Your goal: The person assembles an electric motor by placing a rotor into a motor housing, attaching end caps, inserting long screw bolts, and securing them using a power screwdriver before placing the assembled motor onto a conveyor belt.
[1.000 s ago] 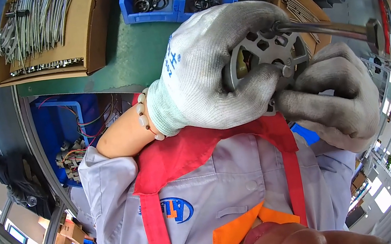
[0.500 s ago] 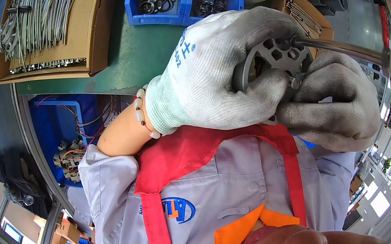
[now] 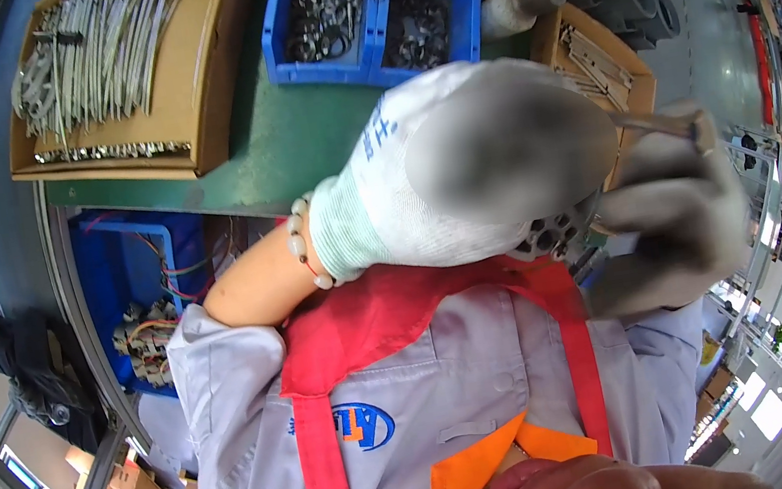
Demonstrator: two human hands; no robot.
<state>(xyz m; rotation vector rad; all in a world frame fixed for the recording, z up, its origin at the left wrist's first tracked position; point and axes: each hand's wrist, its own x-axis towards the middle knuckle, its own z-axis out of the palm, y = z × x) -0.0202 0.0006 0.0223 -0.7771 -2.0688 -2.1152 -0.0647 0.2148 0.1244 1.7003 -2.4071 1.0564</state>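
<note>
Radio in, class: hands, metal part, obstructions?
Left hand: holding perforated grey metal cover. Right hand: beside it, blurred, grip unclear. Left hand partly blocks cover.

Wide fisheye view from the wearer's head, facing down, close over both hands (image 3: pixel 510 161).

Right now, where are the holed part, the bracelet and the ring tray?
Holed part (image 3: pixel 543 237): head view, on its perforated face.
Bracelet (image 3: pixel 297 245): head view, on a pale bead.
Ring tray (image 3: pixel 375 16): head view, on its middle divider.

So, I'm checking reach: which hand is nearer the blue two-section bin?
Left. The left hand is just below the bin in the picture; the right hand is farther off, lower and to the right.
</note>
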